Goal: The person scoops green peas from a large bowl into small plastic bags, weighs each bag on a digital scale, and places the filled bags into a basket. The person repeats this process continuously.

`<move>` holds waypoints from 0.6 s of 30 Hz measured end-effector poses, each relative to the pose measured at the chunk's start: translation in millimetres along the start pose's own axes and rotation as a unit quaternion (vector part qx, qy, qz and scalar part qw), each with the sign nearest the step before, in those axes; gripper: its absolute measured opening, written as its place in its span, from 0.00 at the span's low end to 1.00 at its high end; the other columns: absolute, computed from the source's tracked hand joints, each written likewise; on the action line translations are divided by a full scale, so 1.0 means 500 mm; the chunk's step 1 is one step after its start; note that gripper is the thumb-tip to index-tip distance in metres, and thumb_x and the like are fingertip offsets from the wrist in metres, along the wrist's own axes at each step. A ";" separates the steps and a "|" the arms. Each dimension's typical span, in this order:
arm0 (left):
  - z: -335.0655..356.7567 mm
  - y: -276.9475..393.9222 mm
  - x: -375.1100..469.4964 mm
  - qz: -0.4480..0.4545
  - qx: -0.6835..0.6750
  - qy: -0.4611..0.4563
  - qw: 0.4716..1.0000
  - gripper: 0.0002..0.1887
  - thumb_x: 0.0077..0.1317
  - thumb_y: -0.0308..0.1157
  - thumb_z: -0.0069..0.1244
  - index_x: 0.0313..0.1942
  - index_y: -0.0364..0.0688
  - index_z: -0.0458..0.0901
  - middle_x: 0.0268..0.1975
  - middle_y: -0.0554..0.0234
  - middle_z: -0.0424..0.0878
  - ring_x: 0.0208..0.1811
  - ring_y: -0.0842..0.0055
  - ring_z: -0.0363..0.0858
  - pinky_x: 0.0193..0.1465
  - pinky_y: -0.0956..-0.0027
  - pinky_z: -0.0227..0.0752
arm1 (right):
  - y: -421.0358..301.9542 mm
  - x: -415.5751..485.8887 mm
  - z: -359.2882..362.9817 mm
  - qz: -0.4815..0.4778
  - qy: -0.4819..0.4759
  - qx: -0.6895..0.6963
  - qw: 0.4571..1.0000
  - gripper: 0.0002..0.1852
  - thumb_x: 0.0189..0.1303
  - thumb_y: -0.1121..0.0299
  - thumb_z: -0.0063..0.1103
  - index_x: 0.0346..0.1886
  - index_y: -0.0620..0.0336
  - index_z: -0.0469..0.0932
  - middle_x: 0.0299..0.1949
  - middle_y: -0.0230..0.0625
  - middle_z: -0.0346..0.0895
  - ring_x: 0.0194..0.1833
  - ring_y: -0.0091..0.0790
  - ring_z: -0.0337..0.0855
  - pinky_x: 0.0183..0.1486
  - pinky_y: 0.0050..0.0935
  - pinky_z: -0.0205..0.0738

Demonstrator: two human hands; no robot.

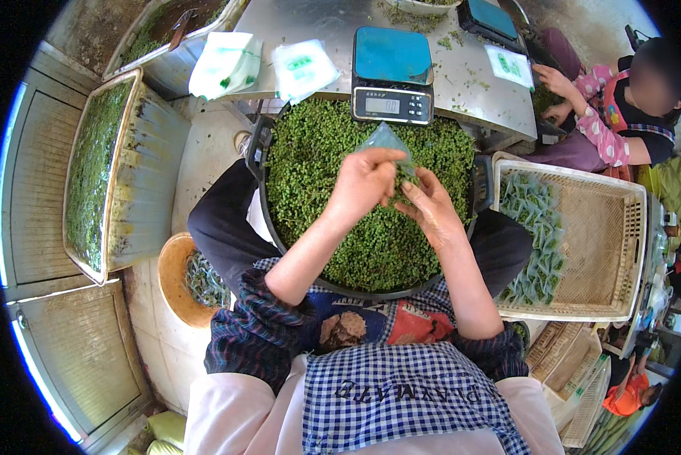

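A small clear plastic bag [383, 140] is held above a black tub [267, 211] heaped with small green bead-like plants [323, 227]. My left hand [366, 175] grips the bag's side, fingers curled. My right hand [431, 207] has its thumb and fingers around the bag's lower end, where some greens show; whether all of them are inside cannot be told. Just beyond the bag, a digital scale [393, 74] with a blue platform stands at the metal table's edge. The tub sits between my knees.
Flat bag stacks [226, 62] [303, 67] lie on the metal table [317, 17]. At right, a cream crate [593, 244] holds rows of filled bags [531, 239]. A co-worker [613, 108] sits beyond it. At left are a plant-filled bin [147, 176] and an orange bucket [172, 278].
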State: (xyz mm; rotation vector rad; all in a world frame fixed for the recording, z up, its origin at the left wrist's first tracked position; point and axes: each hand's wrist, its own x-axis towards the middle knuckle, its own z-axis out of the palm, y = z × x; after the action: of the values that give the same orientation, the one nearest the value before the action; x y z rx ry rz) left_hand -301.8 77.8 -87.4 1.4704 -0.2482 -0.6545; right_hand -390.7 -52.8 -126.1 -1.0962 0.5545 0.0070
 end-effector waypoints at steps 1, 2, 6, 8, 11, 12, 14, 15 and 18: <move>0.020 0.007 -0.015 -0.027 0.042 -0.022 0.999 0.15 0.63 0.21 0.42 0.45 0.35 0.84 0.20 0.62 0.80 0.18 0.80 0.75 0.22 0.75 0.70 | 0.016 0.011 -0.010 -0.006 -0.016 -0.012 1.000 0.21 0.61 0.66 0.62 0.54 0.62 0.68 0.45 0.34 0.76 0.44 0.28 0.78 0.44 0.27 0.75; 0.052 -0.029 -0.034 0.110 0.162 -0.012 0.981 0.14 0.61 0.22 0.44 0.44 0.37 0.85 0.23 0.56 0.82 0.21 0.74 0.78 0.26 0.71 0.73 | 0.034 0.022 -0.018 -0.011 -0.033 -0.025 0.999 0.20 0.61 0.68 0.61 0.54 0.62 0.69 0.44 0.34 0.76 0.44 0.28 0.78 0.44 0.27 0.76; 0.076 -0.057 -0.068 0.165 0.254 -0.027 0.953 0.12 0.57 0.25 0.51 0.41 0.39 0.85 0.27 0.44 0.82 0.26 0.60 0.83 0.32 0.63 0.76 | 0.061 0.015 0.001 0.008 0.052 0.114 0.992 0.13 0.62 0.76 0.56 0.50 0.65 0.70 0.43 0.35 0.76 0.41 0.27 0.78 0.44 0.27 0.76; 0.059 -0.039 -0.065 0.199 0.327 0.072 0.921 0.13 0.57 0.28 0.53 0.43 0.40 0.84 0.22 0.51 0.80 0.22 0.64 0.80 0.27 0.65 0.74 | 0.063 0.022 0.003 -0.045 0.095 0.040 0.994 0.12 0.63 0.73 0.59 0.47 0.66 0.72 0.42 0.36 0.76 0.40 0.26 0.78 0.44 0.25 0.75; 0.045 -0.020 -0.063 0.171 0.428 0.136 0.877 0.19 0.56 0.33 0.55 0.50 0.43 0.81 0.21 0.57 0.79 0.22 0.65 0.81 0.25 0.63 0.73 | 0.052 0.035 0.003 -0.070 0.112 0.002 0.991 0.17 0.62 0.66 0.64 0.48 0.66 0.72 0.42 0.36 0.76 0.41 0.24 0.77 0.41 0.24 0.73; 0.039 -0.027 -0.057 0.173 0.444 0.145 0.867 0.20 0.56 0.33 0.55 0.50 0.43 0.81 0.22 0.57 0.80 0.22 0.65 0.81 0.26 0.63 0.74 | 0.044 0.032 0.013 -0.073 0.099 0.000 0.992 0.19 0.62 0.64 0.63 0.50 0.66 0.72 0.43 0.36 0.76 0.41 0.24 0.77 0.41 0.24 0.74; 0.027 -0.031 -0.045 0.139 0.432 0.152 0.878 0.20 0.56 0.33 0.54 0.51 0.42 0.81 0.26 0.56 0.83 0.26 0.64 0.83 0.29 0.61 0.75 | 0.024 0.021 0.030 -0.078 0.075 -0.002 0.994 0.23 0.62 0.61 0.63 0.53 0.66 0.71 0.44 0.35 0.75 0.42 0.24 0.76 0.41 0.24 0.74; 0.017 -0.035 -0.033 0.151 0.409 0.169 0.884 0.19 0.58 0.33 0.52 0.50 0.42 0.81 0.28 0.53 0.83 0.28 0.62 0.83 0.32 0.61 0.76 | 0.010 0.010 0.037 -0.066 0.061 0.016 0.996 0.24 0.62 0.59 0.63 0.55 0.65 0.70 0.45 0.35 0.74 0.43 0.24 0.76 0.40 0.25 0.75; -0.006 -0.003 0.016 0.129 0.360 0.198 0.902 0.12 0.59 0.31 0.48 0.41 0.41 0.85 0.30 0.50 0.84 0.31 0.58 0.83 0.34 0.59 0.75 | -0.013 -0.002 0.035 -0.047 0.011 0.043 0.998 0.30 0.64 0.50 0.58 0.60 0.63 0.66 0.50 0.34 0.71 0.47 0.27 0.75 0.41 0.30 0.78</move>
State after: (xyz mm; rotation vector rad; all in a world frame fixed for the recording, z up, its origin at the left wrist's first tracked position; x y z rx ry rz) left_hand -294.3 75.9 -90.8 2.1911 -0.3820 -0.0121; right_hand -382.3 -41.0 -114.2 -1.0388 0.5182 -0.1102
